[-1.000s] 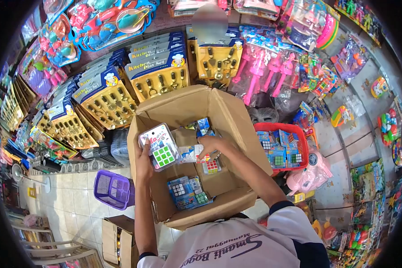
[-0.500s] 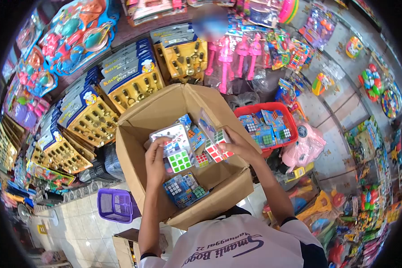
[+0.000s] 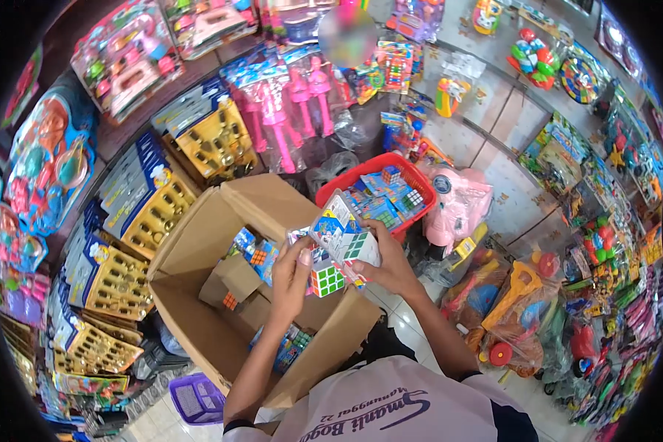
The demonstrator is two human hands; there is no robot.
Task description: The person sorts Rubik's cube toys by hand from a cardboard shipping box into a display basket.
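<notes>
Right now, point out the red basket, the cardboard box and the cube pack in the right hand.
red basket [image 3: 344, 179], head view, front rim.
cardboard box [image 3: 199, 243], head view, left inner wall.
cube pack [image 3: 344, 237], head view, clear front.

I count two hands, my left hand [image 3: 293, 274] and my right hand [image 3: 387, 264], and between them two blister-packed puzzle cubes [image 3: 337, 247]. There is one open cardboard box [image 3: 199, 295], with what I take to be three or four more cube packs [image 3: 252, 252] inside, though the flaps and my arm hide part of it. I also count one red basket [image 3: 346, 180] holding several cube packs too crowded to number, one purple basket [image 3: 195, 401] on the floor, and three pink toys [image 3: 291, 110] hanging in bags.
</notes>
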